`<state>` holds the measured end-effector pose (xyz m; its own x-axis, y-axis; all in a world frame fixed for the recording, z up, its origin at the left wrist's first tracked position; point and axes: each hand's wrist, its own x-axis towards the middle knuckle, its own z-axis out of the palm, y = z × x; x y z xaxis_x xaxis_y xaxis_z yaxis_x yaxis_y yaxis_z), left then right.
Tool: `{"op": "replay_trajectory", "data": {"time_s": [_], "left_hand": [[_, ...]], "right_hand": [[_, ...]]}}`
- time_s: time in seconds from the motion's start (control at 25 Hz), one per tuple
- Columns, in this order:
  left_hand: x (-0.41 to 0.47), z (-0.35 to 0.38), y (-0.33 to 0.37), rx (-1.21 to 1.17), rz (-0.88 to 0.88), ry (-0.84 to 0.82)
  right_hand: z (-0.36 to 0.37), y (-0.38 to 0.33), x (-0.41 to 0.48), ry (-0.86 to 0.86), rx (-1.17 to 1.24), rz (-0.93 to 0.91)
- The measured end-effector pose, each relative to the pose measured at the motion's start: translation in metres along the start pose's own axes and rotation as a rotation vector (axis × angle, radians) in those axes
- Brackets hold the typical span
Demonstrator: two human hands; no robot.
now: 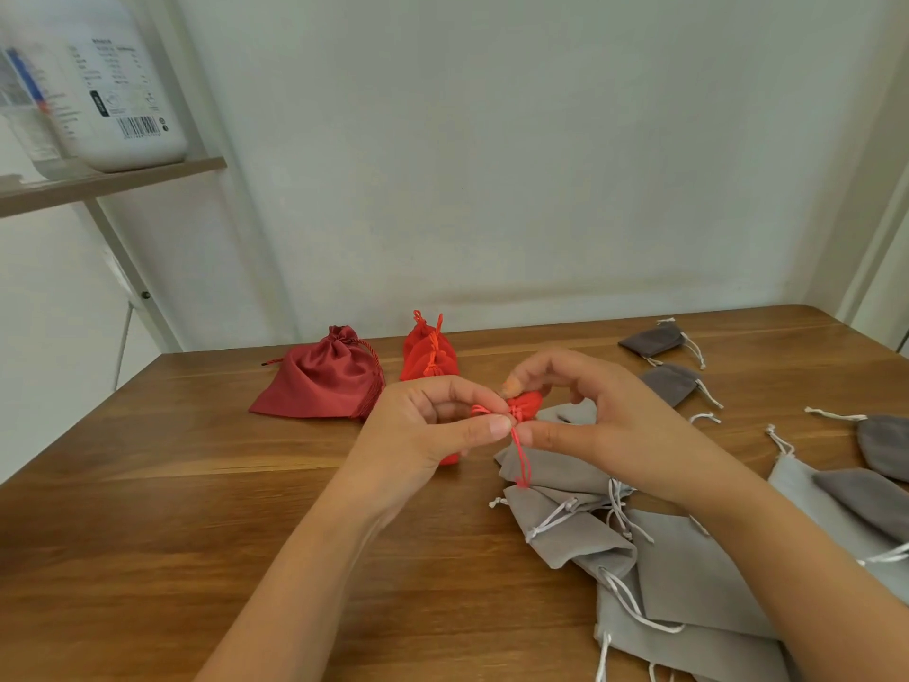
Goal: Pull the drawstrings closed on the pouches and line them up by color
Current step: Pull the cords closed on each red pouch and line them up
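Head view. Both hands are raised just above the surface (147,509), near its middle.

Left hand (433,425): thumb and forefinger pinch the red drawstring (522,457) close to the pouch neck.
Right hand (605,420): fingers are curled round the small red pouch (527,402), with the thumb pressed at the neck. A loop of cord hangs down between the two hands. The neck looks gathered, so this pouch is judged nearly closed.

Done, as far as visible:
- A tight row of orange-red pouches (430,359) sits at 12 o'clock from the hands, cords drawn.
- A larger dark red satin pouch (315,381) sits at 10 o'clock, cinched, just beside that row.
- The red group is judged close to complete once the held pouch joins it.

Left to do:
- Dark grey pouches (671,383) lie scattered from 1 to 3 o'clock, apart from one another. Whether their mouths are drawn cannot be told.
- A heap of light grey pouches (565,529) lies at 5 o'clock, overlapping, with white cords loose and several mouths flat. None are lined up.

Estimate: about half done at best, with the grey sorting not begun.

A shelf (113,187) with a white jug (123,91) is at 10 o'clock, off the surface and not involved.
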<state>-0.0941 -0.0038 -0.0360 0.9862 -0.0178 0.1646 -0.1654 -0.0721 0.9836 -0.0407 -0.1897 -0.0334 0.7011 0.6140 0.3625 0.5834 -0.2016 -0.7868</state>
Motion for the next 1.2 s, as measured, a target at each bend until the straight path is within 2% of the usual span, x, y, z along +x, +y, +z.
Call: {"op": "replay_trajectory", "data": {"time_s": [0.24,0.32,0.48,0.68,0.8,1.2], "left_hand": [[0.001,-0.009,-0.001,0.026,0.048,-0.079],[0.001,-0.009,-0.002,0.008,0.058,-0.070],[0.002,-0.003,-0.004,-0.004,0.089,-0.024],[0.004,0.007,-0.011,0.041,0.130,0.035],[0.004,0.008,-0.013,0.045,0.148,0.043],[0.003,0.027,-0.023,0.124,0.299,0.259]], "right_hand": [[0.008,-0.006,-0.002,-0.008,0.050,-0.043],[0.010,-0.003,-0.001,0.041,0.041,-0.048],[0.010,0.001,0.001,0.131,-0.091,-0.090],[0.009,0.002,0.003,0.125,-0.223,-0.138],[0.007,0.004,0.004,0.134,-0.161,-0.094],[0.005,0.012,0.008,0.139,-0.098,-0.057]]}}
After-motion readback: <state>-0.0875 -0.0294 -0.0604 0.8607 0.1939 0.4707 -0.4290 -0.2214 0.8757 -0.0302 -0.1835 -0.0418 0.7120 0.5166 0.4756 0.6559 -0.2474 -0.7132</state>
